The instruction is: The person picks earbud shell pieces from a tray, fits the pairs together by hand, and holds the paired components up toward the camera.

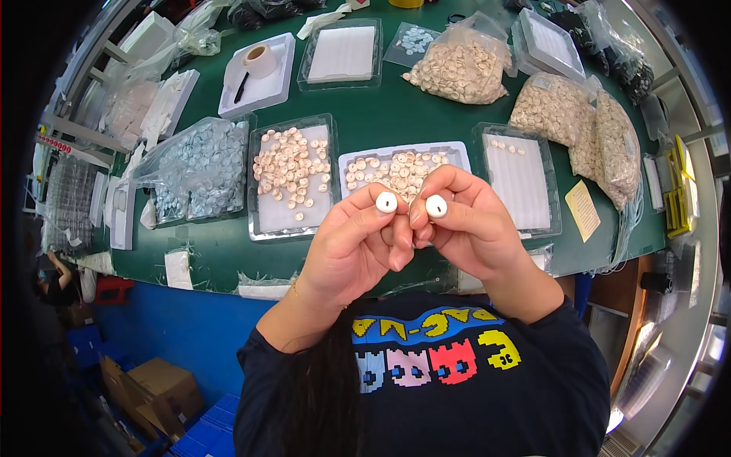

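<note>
My left hand (354, 236) pinches a small white round piece with a dark slot (386, 202) between thumb and forefinger. A matching white round piece with a slot (436, 206) is gripped the same way in my right hand (468, 225). Both are raised side by side above the table's front edge, slots facing me, and the other fingertips almost meet between them. Just behind my hands, a white tray (352, 161) bears many loose small round pieces (407, 167), partly hidden by my fingers. Left of it, a clear tray (266, 227) carries a pile of similar pale pieces (289, 164).
At right stands a clear tray with a white ridged insert (521, 186) and several pieces along its top. Bulging bags of beige pieces (461, 65) lie behind. A bag of bluish pieces (202, 164) lies left. A tape roll (260, 61) and black pen (241, 87) share a white tray.
</note>
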Demonstrator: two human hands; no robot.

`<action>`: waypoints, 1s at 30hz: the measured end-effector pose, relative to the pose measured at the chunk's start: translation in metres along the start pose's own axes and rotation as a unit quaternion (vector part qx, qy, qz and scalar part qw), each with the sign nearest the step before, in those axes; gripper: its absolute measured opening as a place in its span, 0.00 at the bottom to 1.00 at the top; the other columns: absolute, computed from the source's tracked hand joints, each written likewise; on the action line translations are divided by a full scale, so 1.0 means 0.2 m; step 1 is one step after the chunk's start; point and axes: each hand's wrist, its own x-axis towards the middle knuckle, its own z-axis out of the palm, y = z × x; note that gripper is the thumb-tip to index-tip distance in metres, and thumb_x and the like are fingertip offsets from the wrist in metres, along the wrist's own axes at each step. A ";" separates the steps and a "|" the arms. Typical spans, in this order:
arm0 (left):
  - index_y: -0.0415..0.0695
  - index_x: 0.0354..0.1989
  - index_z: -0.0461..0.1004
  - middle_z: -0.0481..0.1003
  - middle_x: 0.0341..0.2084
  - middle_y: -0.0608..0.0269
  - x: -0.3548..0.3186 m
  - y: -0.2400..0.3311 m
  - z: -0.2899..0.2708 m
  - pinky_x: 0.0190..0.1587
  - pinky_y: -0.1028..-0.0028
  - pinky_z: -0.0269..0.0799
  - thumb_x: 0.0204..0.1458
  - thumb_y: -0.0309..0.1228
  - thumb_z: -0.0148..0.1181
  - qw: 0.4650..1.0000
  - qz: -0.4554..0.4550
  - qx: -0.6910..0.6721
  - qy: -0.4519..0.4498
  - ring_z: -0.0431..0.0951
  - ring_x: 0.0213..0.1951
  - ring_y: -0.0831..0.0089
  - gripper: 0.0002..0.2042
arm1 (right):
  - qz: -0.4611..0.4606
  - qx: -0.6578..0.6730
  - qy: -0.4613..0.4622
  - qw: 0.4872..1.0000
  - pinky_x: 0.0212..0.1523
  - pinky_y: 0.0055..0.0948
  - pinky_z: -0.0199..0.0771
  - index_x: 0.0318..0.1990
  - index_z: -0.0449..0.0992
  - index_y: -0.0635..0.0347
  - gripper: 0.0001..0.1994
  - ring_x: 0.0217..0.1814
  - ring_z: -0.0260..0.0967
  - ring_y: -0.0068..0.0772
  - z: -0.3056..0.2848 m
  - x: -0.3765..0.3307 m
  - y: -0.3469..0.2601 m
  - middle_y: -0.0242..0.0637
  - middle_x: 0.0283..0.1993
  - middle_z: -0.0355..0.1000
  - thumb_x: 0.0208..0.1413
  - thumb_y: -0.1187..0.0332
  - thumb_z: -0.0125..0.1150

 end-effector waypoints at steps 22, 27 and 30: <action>0.49 0.28 0.76 0.66 0.50 0.63 0.10 0.09 -0.46 0.57 0.46 0.41 0.43 0.32 0.60 0.364 0.149 0.893 0.220 0.59 0.57 0.60 0.05 | -0.094 -0.839 0.054 0.533 0.42 0.34 0.61 0.28 0.78 0.56 0.04 0.40 0.62 0.37 -0.41 0.10 0.11 0.33 0.32 0.66 0.41 0.71 0.62; 0.48 0.26 0.76 0.64 0.52 0.60 0.14 -0.04 -0.49 0.56 0.44 0.40 0.39 0.32 0.63 0.341 0.128 0.916 0.170 0.55 0.59 0.56 0.05 | -0.065 -0.852 0.067 0.514 0.44 0.34 0.57 0.26 0.77 0.54 0.03 0.41 0.62 0.35 -0.44 0.11 0.16 0.31 0.31 0.66 0.41 0.69 0.63; 0.47 0.27 0.76 0.64 0.51 0.61 0.16 -0.05 -0.47 0.56 0.46 0.41 0.39 0.31 0.62 0.321 0.121 0.927 0.151 0.57 0.57 0.57 0.06 | -0.057 -0.847 0.060 0.525 0.43 0.34 0.57 0.27 0.77 0.54 0.04 0.41 0.62 0.35 -0.44 0.12 0.15 0.31 0.32 0.66 0.41 0.69 0.63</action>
